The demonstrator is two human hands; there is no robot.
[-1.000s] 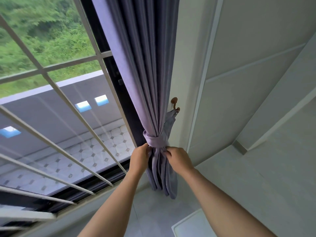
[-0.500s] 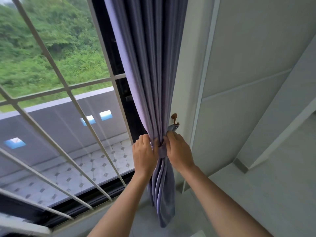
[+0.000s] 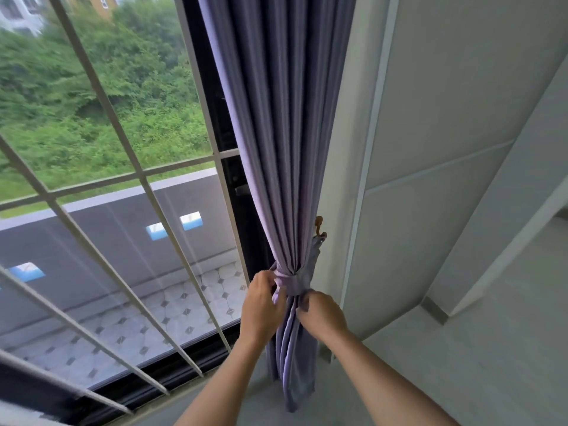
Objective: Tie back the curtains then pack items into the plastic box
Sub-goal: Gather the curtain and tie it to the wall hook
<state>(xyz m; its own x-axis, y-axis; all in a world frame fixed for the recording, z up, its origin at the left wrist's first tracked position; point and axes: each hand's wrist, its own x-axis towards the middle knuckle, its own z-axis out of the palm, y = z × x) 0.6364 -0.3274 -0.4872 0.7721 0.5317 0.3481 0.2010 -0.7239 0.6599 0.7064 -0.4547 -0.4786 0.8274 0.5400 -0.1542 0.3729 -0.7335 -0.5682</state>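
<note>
A grey-purple curtain (image 3: pixel 285 142) hangs gathered at the window's right edge. A matching fabric tieback (image 3: pixel 293 282) wraps it and runs up to a small brown wall hook (image 3: pixel 319 226). My left hand (image 3: pixel 261 305) pinches the curtain folds at the tieback's left side. My right hand (image 3: pixel 321 313) grips the folds just under the tieback on the right. The curtain's loose tail (image 3: pixel 295 373) hangs down between my forearms. No plastic box is in view.
A window with white diagonal bars (image 3: pixel 144 186) fills the left. A dark sill track (image 3: pixel 132 385) runs along the bottom left. A white wall panel (image 3: pixel 430 149) stands to the right, with a pale floor (image 3: pixel 491 364) below it.
My hands have slid down from over the tieback to just beside and below it, so the band shows again. The view has tilted upward.
</note>
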